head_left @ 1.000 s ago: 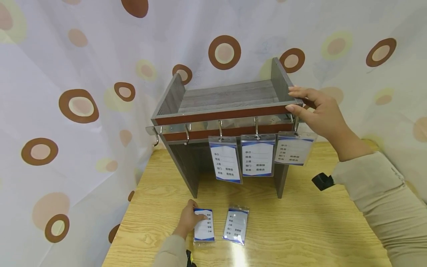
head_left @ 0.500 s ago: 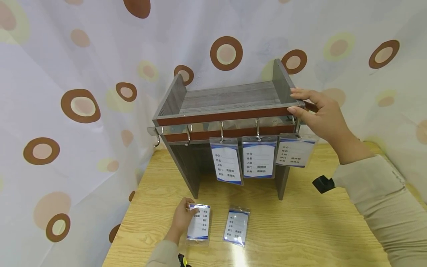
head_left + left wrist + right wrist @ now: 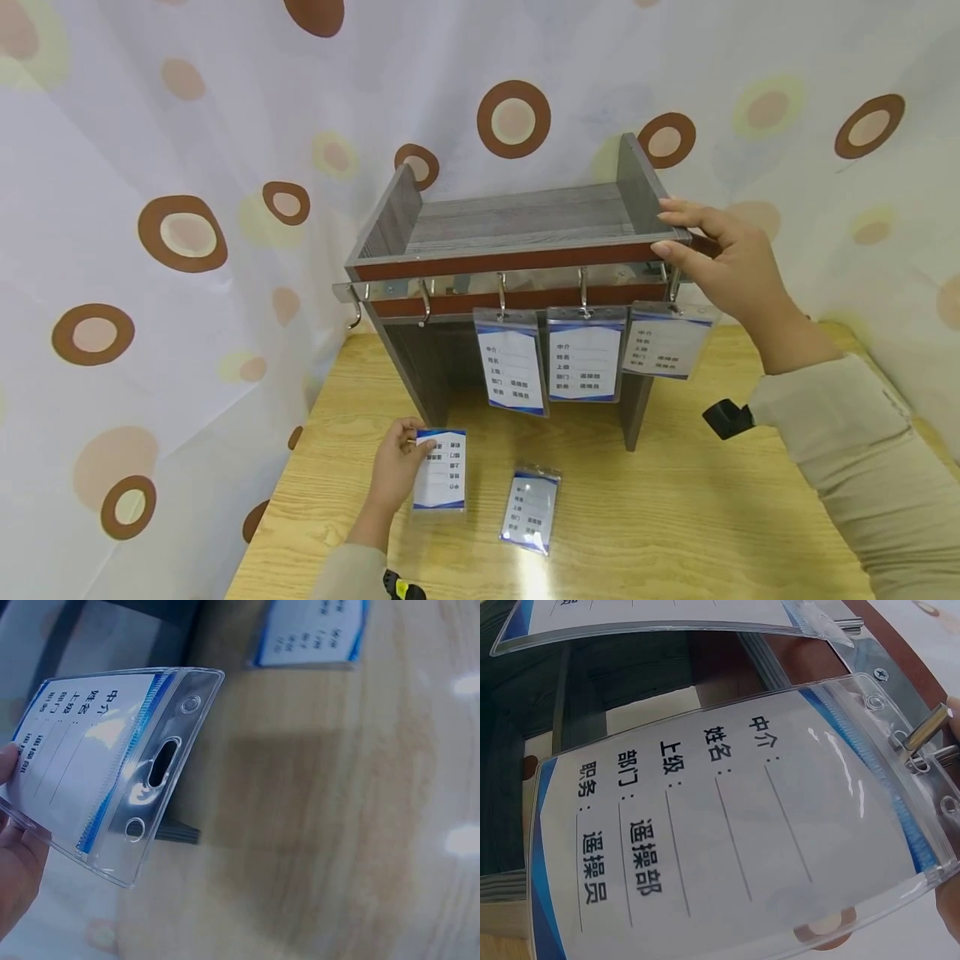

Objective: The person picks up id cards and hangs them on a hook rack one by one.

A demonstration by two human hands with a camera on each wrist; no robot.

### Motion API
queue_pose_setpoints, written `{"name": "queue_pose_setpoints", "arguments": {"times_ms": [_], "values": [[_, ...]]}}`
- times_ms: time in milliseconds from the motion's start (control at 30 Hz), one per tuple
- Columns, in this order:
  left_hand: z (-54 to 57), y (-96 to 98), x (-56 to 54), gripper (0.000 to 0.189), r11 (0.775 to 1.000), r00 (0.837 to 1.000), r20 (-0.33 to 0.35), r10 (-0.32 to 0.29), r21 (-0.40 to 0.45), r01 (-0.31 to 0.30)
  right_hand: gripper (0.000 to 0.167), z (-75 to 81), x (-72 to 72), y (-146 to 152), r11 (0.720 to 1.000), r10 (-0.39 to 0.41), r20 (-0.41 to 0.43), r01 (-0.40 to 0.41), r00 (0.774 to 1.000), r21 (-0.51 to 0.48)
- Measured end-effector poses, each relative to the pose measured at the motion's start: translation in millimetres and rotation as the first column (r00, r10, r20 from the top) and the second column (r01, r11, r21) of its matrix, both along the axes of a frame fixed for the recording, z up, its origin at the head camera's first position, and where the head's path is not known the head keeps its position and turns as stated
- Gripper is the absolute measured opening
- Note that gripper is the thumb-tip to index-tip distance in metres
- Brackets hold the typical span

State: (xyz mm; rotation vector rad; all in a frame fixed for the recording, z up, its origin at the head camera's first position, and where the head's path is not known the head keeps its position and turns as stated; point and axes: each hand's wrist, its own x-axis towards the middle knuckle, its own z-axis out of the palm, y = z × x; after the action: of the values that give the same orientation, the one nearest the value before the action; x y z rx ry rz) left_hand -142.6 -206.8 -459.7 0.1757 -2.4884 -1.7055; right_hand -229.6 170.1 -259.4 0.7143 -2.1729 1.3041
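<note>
My left hand (image 3: 396, 460) pinches a badge holder (image 3: 441, 483) by its edge, thumb on the printed face. The badge is upside down, its clear slotted end (image 3: 161, 761) pointing away from the fingers in the left wrist view, and it is held above the table. My right hand (image 3: 735, 258) grips the right front corner of a grey wooden shelf (image 3: 517, 221), fingers over the side panel and thumb on the front edge. Just below it hangs a badge (image 3: 705, 817), its slot on a metal hook (image 3: 926, 733). Another badge (image 3: 530, 508) lies flat on the table.
A metal hook rail (image 3: 465, 285) runs along the shelf's front. Two more badges, a left one (image 3: 513, 367) and a middle one (image 3: 585, 358), hang from it. Left of them are bare hooks (image 3: 425, 304). The wooden table (image 3: 645, 517) meets a patterned cloth (image 3: 187, 358) behind.
My left hand has drawn the badge leftwards, then raised it off the table towards the shelf. The right hand keeps its grip on the shelf corner.
</note>
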Motion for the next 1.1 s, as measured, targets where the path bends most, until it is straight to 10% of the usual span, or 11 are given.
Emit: {"name": "queue_pose_setpoints", "arguments": {"times_ms": [533,1100], "values": [[51.7,14.3,4.6,0.026,0.995,0.996,-0.076,-0.047,0.088,0.054,0.034,0.4,1.0,0,0.999,-0.042,0.016,0.042,0.999,-0.009],[61.7,10.9,10.0,0.021,0.973,0.986,-0.102,-0.128,0.181,0.145,0.034,-1.3,1.7,-1,0.999,-0.047,0.024,0.047,0.999,-0.011]]}}
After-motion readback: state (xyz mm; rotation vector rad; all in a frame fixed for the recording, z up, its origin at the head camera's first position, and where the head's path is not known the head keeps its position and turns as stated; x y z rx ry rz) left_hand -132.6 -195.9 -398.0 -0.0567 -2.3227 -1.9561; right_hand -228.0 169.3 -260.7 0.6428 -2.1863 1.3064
